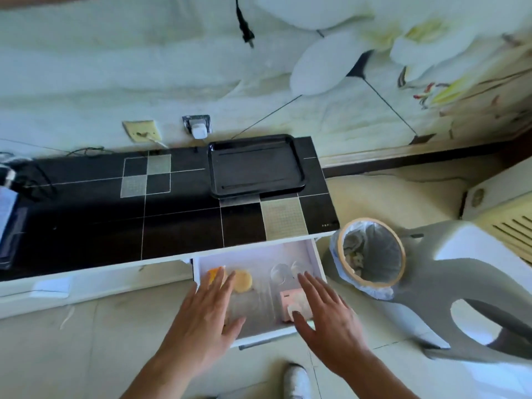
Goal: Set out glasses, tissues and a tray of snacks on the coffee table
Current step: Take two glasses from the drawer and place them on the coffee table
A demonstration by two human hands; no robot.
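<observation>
A white drawer [318,264] stands pulled out under the black tiled cabinet top [172,220]. Inside it lie an orange snack [213,274], a round yellow snack [243,280], two clear glasses [278,273] and a pink tissue pack [292,302]. An empty black tray [256,165] sits on the cabinet top near the wall. My left hand [208,315] hovers over the drawer's left side, fingers spread, partly covering the orange snack. My right hand [325,309] hovers over the drawer's right side, fingers spread, above the tissue pack. Neither hand holds anything.
A lined waste bin [371,251] stands just right of the drawer, with a grey and white chair [475,280] beyond it. Cables and a dark device [11,226] lie at the cabinet's left end. A plug [198,129] sits in the wall socket.
</observation>
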